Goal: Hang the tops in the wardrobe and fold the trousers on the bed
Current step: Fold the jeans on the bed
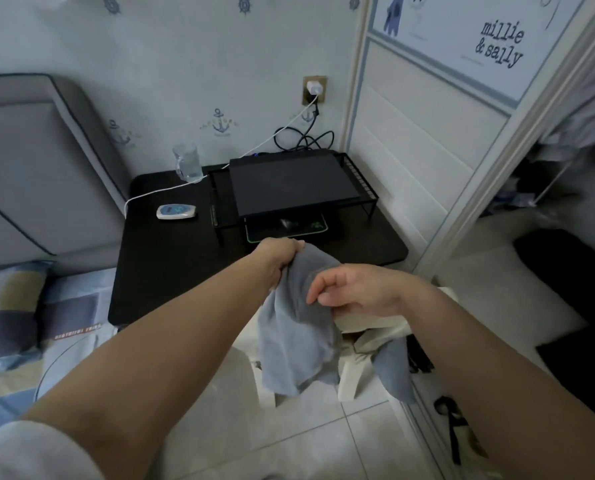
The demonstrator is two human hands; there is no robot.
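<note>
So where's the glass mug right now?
In the head view the mug stands at the back left of the black table, against the wall, just left of the laptop and behind the white remote.

The black worktop (171,271) carries a wire stand (367,199) holding a closed laptop (289,187). Left of the stand lie a glass mug (187,162) and a small white remote (176,211).

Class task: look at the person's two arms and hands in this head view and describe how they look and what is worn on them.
Both forearms are bare from elbow to wrist. The left hand and right hand wear no gloves, and no rings, watch or bracelet show. A pale, whitish-grey sleeve covers the left upper arm at the bottom left corner. No sleeve shows on the right arm within the frame.
</note>
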